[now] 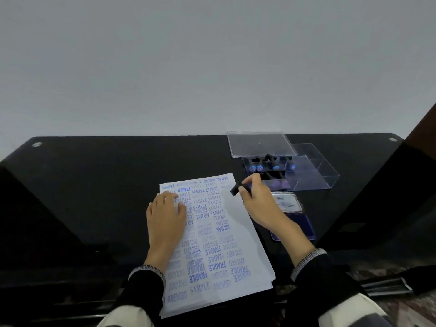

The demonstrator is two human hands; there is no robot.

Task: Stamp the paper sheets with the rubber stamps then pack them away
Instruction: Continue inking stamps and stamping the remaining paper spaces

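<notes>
The right hand (256,199) pinches one black rubber stamp (236,189) between curled fingers and thumb, holding it over the far right corner of the paper stack (238,232); the stamp's long axis runs from the fingers down and left toward the sheet. The left hand (165,212) lies flat with straight fingers pressing on the top sheet near its far left corner. The stack is several sheets thick, its long axis running away from the person and tilted to the left, the top sheet covered in blue prints such as SAMPLE, FRAGILE, AIR MAIL and FAX OUT. Its near end overhangs the front edge of the black worktop (106,185). Just right of the right hand lies one open ink pad (292,218). Beyond it stands one clear compartment box (313,171) holding several more stamps, their exact count unclear, with one clear lid (259,143) behind it. The worktop's left half is bare.
</notes>
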